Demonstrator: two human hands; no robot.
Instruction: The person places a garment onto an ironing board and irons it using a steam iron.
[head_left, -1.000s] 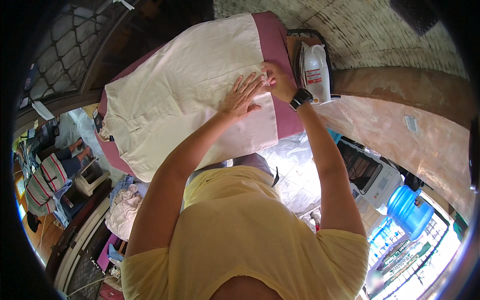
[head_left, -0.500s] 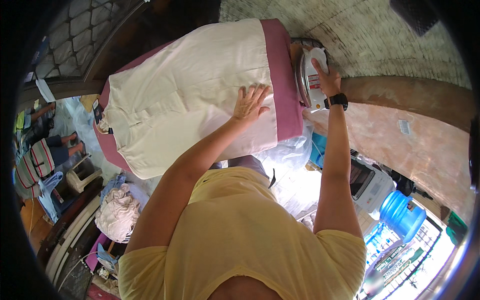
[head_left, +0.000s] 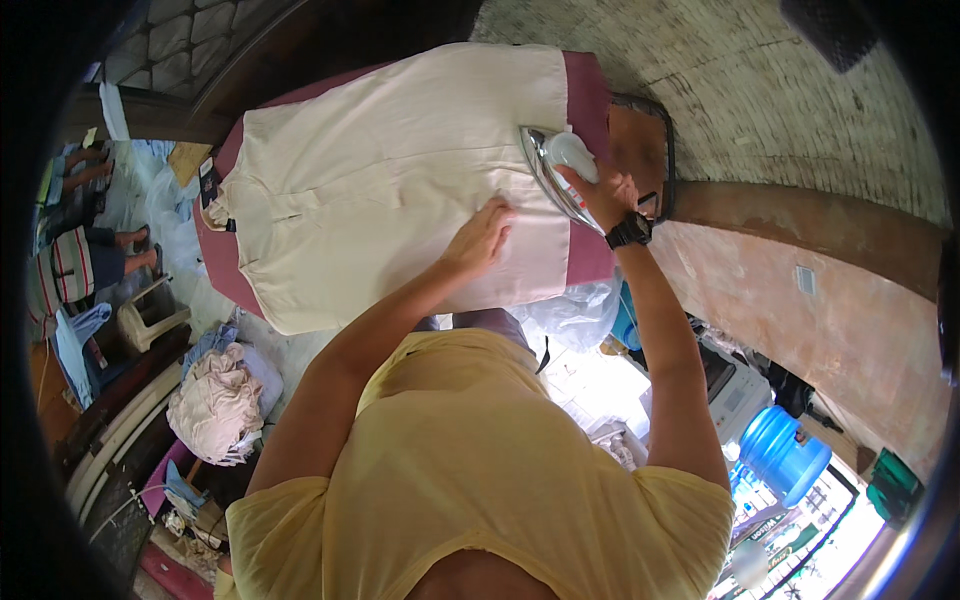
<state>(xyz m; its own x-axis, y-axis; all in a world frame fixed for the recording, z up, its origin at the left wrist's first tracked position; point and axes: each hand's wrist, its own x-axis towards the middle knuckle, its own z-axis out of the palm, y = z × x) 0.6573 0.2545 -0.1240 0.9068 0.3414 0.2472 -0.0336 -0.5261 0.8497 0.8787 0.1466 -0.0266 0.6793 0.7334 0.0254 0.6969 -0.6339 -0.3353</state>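
A cream collared shirt (head_left: 400,150) lies spread over an ironing board with a maroon cover (head_left: 588,100), its collar toward the left end. My left hand (head_left: 482,240) rests on the shirt near its hem, fingers drawn together and bent at the cloth; slight creases show beside them. My right hand (head_left: 600,195) is wrapped round the handle of a white iron (head_left: 568,155) with a shiny metal soleplate. The iron lies over the shirt's hem edge and the maroon cover, its pointed end away from me. Its underside is hidden.
A brown iron rest (head_left: 637,140) with a black frame extends from the board's right end, close to the wall (head_left: 720,250). A pile of pale cloth (head_left: 215,400) sits at lower left. A blue water jug (head_left: 785,450) stands at lower right. Another person's legs (head_left: 120,255) show far left.
My right hand has brought the iron left from the rest onto the shirt's hem area. My left hand's spread fingers have drawn together on the cloth. The view has shifted slightly.
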